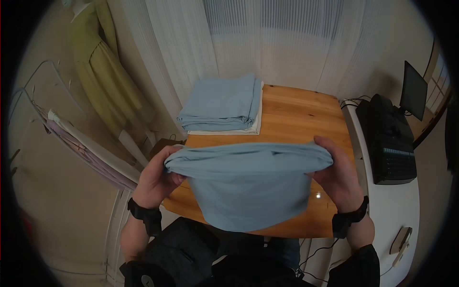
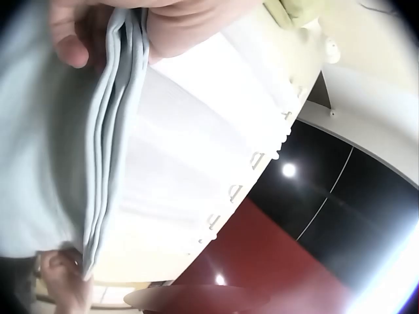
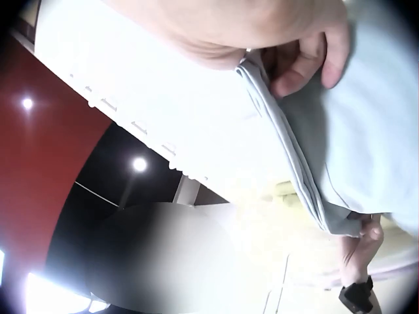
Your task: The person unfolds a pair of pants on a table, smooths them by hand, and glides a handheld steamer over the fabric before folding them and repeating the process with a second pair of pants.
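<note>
A light blue cloth (image 1: 248,186), folded into several layers, is held up over the front of the wooden table (image 1: 306,112). My left hand (image 1: 155,174) grips its left end, and my right hand (image 1: 342,179) grips the right end. Between them the folded edge stretches nearly straight, while the lower part hangs down in a rounded flap. In the left wrist view, stacked folds of the cloth (image 2: 98,150) run from the left hand (image 2: 196,23) to the right. The right wrist view shows the right hand (image 3: 281,33) with fingertips against the cloth (image 3: 373,144).
Folded blue fabric (image 1: 220,100) lies stacked on white fabric (image 1: 256,126) at the table's back left. To the right, a white desk (image 1: 392,205) bears black equipment (image 1: 389,138) and a monitor (image 1: 413,91). A clothes rack (image 1: 48,62) and a yellow-green dress (image 1: 103,71) stand left.
</note>
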`<state>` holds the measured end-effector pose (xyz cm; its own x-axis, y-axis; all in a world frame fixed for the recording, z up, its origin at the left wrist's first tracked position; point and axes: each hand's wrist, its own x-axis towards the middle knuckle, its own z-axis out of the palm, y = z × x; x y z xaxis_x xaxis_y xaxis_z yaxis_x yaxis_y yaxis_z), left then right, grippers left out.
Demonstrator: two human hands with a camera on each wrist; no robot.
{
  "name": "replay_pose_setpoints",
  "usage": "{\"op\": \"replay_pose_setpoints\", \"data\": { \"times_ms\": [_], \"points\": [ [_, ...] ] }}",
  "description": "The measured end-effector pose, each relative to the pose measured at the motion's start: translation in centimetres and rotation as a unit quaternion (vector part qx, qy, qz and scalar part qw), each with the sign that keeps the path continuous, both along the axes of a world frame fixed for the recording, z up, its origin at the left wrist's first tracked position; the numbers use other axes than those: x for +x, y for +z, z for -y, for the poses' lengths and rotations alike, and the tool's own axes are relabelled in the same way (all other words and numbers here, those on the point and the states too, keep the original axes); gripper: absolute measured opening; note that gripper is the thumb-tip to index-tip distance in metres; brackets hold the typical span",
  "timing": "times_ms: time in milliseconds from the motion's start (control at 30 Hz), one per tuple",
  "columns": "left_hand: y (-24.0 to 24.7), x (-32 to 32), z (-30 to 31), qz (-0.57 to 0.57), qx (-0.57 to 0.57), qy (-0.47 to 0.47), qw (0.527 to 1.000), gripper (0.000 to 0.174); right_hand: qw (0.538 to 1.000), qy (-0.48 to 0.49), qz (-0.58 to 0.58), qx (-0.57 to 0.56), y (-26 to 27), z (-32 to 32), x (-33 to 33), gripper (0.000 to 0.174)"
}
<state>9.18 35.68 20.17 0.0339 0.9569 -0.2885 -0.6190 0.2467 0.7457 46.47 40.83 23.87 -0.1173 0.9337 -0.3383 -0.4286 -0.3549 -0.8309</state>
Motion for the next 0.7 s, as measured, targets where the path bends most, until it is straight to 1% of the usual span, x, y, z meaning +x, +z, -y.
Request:
{"op": "replay_pose_setpoints", "data": {
  "times_ms": [33,100,133,167,233,267,333,367,400,467,533,600,667,700],
  "points": [
    [1.5,-0.6,-2.6,-0.03,0.035,-0.011,0.999,0.015,0.999,0.025,-0.008,0.032,1.7,-2.5,-0.9,0.019],
    [4.2,-2.5,-8.2,-0.02,0.024,0.07,0.997,0.014,0.993,0.063,-0.022,0.094,4.5,-7.8,-2.3,0.018],
    [5.6,-3.9,-10.7,-0.048,0.066,0.06,0.995,0.014,0.989,0.076,-0.028,0.127,5.5,-10.5,-2.9,0.017],
    [7.2,-5.1,-12.9,-0.075,0.108,0.051,0.99,0.013,0.988,0.076,-0.028,0.133,6.6,-12.6,-3.6,0.017],
    [10.3,-6.1,-16.2,-0.119,0.12,0.128,0.977,0.011,0.969,0.068,0.022,0.235,8.2,-15.6,-5.3,0.017],
    [10.8,-6.9,-17.8,-0.116,0.123,0.129,0.977,0.011,0.968,0.07,0.025,0.238,8.0,-16.2,-6.2,0.017],
    [9.9,-9.9,-21.1,-0.181,0.171,0.109,0.962,0.011,0.954,0.018,0.075,0.291,7.4,-17.5,-8.4,0.022],
    [8.1,-12.3,-22.8,-0.233,0.201,0.098,0.946,0.016,0.955,0.014,0.098,0.28,6.3,-18.3,-9.4,0.025],
    [6.8,-12.5,-23.6,-0.232,0.199,0.1,0.947,0.016,0.96,0.023,0.107,0.256,4.7,-19.3,-9.9,0.026],
    [3.7,-12.9,-24.0,-0.292,0.106,0.146,0.939,0.032,0.967,0.047,0.138,0.209,-0.2,-21.0,-11.3,0.031],
    [-2.2,-14.4,-24.5,-0.328,0.025,0.164,0.93,0.045,0.97,0.094,0.18,0.133,-6.4,-20.7,-12.2,0.03],
    [-7.5,-14.0,-20.7,-0.402,-0.045,0.147,0.903,0.052,0.964,0.13,0.213,0.093,-12.4,-18.2,-11.6,0.025],
    [-14.3,-16.6,-16.8,-0.353,-0.051,0.173,0.918,0.052,0.945,0.187,0.253,0.087,-17.7,-14.8,-10.3,0.021],
    [-16.2,-17.6,-13.4,-0.304,-0.052,0.166,0.937,0.049,0.936,0.238,0.242,0.091,-19.1,-12.6,-9.0,0.018]
  ]
}}
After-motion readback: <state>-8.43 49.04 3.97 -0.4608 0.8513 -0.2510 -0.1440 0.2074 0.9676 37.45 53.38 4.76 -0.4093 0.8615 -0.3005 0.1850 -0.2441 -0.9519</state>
